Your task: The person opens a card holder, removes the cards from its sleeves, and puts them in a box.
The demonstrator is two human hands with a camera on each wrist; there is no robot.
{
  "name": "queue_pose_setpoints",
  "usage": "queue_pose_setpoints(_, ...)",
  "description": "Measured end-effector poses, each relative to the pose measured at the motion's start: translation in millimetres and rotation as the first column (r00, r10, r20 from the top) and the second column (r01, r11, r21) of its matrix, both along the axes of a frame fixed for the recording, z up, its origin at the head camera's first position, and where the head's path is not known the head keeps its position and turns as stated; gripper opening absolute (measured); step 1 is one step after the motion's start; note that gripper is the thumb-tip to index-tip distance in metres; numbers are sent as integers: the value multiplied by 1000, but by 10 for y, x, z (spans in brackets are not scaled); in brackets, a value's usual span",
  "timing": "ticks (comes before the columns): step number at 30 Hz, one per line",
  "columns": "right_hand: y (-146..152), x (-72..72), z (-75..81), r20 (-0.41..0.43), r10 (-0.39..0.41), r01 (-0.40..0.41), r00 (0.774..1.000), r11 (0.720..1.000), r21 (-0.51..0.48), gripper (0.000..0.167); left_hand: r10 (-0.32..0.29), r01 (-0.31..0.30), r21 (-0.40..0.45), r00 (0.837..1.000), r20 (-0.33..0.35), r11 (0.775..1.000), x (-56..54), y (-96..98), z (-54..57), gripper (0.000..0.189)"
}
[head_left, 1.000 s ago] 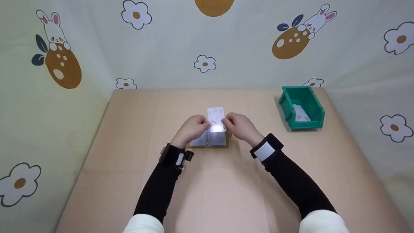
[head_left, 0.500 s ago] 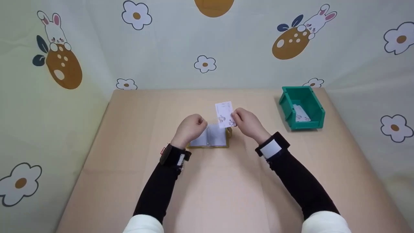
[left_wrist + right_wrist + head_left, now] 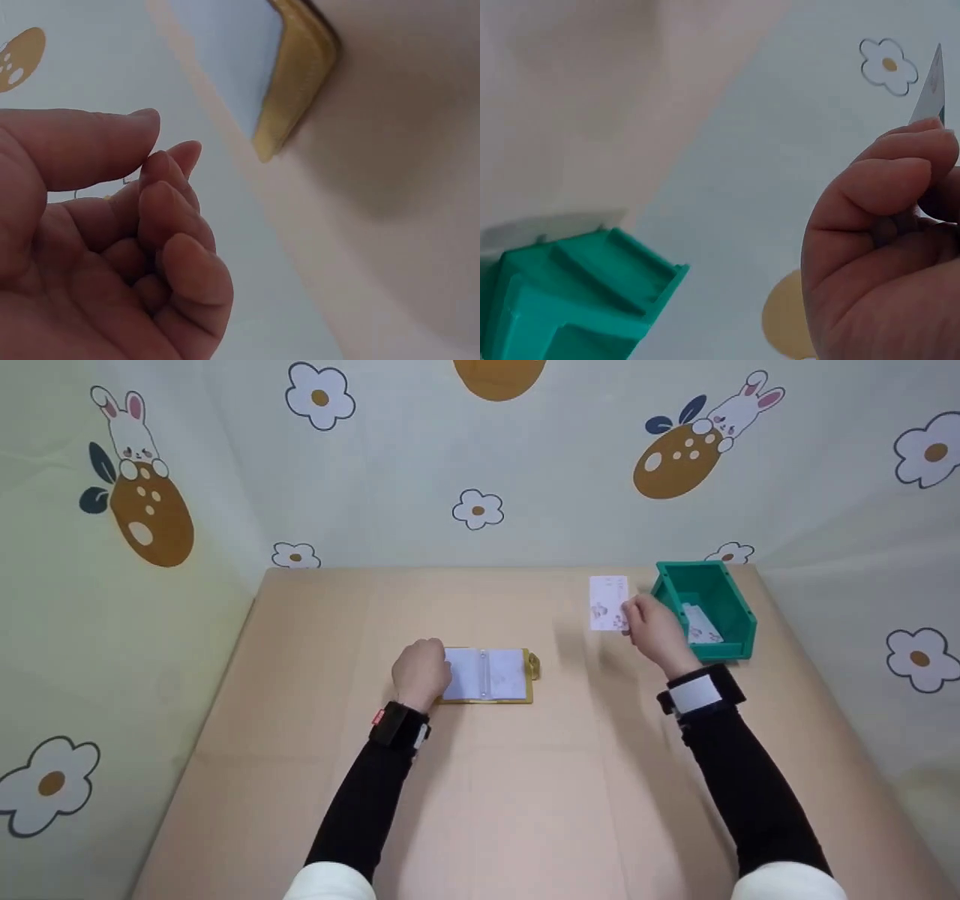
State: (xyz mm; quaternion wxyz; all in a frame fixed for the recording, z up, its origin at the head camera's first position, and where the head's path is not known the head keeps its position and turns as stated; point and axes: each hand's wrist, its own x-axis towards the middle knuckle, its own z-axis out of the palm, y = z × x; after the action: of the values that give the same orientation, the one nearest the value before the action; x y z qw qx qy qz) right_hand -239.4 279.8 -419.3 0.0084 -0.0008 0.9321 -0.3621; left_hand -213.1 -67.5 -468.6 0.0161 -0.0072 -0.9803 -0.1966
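We see a pale backdrop printed with rabbits and flowers behind a light wooden-toned desk. Over the desk reach 2 black sleeves, with a black strap at each wrist. A green bin stands at the far right of the desk, its sloped front toward us. Left of the middle of the desk lies a small open book with a gold cover, its 2 pale leaves spread flat on either side of a row of fastenings.

Of the hands, the left hand is curled and holds nothing, thumb meeting fingertips; in the head view it overlaps the book's left edge, while its wrist view shows it apart from the cover's corner. The right hand pinches a white card by its lower right edge, raised above the desk just left of the bin. Inside the bin lies similar printed paper; we cannot count the pieces. A gold clasp sticks out from the book's right edge.
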Motion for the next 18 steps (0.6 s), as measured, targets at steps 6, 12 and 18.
queue_pose_setpoints(6,425,-42,43,36,-123,123,992,992,-5,43,-23,21,-81,1000,-20,997,-6,18,-147,12)
queue_pose_setpoints(12,778,-88,48,16,-195,194,981,980,44,46,-41,35,-123,998,-51,992,-1,26,-211,14)
queue_pose_setpoints(18,1075,-111,59,68,-252,248,965,967,59,52,-54,44,-139,996,-67,989,-9,23,-206,16)
